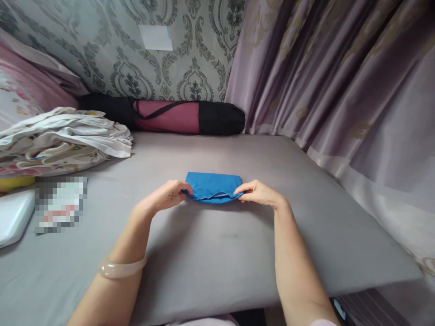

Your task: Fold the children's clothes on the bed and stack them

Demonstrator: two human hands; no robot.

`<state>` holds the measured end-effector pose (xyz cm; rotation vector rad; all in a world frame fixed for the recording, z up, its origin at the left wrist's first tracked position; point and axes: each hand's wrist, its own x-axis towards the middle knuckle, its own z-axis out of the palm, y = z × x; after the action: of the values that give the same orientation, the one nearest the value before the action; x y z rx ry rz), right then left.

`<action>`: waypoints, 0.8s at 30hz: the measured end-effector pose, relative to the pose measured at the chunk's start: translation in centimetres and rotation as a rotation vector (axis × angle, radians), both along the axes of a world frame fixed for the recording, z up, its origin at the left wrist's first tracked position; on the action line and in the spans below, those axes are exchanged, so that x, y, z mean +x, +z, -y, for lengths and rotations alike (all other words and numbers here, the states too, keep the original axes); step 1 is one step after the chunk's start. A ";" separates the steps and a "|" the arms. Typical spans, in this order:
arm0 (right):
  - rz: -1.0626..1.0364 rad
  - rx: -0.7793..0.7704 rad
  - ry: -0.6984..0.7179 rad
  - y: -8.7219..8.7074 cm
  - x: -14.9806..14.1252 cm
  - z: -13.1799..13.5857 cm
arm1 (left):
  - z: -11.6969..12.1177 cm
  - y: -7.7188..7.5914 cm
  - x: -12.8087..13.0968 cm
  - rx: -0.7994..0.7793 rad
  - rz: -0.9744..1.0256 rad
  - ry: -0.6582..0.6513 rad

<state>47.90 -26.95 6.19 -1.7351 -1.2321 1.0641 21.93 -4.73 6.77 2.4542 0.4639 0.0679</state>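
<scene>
A piece of blue fabric (214, 183), folded into a flat rectangle, is on the grey sheet in front of me. Its near edge is slightly raised and bows toward me, with a narrow gap between the layers. My left hand (173, 194) pinches the near left corner between thumb and fingers. At the near right corner, my right hand (260, 192) has the same kind of pinch. What lies inside the fold is mostly hidden; a thin pale strip shows in the gap.
A maroon and black long bag (166, 117) lies along the patterned wall. To the left are a heap of pale cloth (64, 138), a white flat object (15, 217) and a blurred-out item (63, 203). Purple curtains (306, 68) hang along the right edge.
</scene>
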 end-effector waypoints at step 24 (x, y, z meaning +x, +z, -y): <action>0.889 -0.085 -0.101 -4.6 -5.9 -4.9 | 1.2 -4.1 2.1 0.154 -0.154 0.083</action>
<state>42.04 -22.02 1.61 -2.4147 -1.5847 0.2470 24.03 -5.91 2.66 2.6015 0.6492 -0.0529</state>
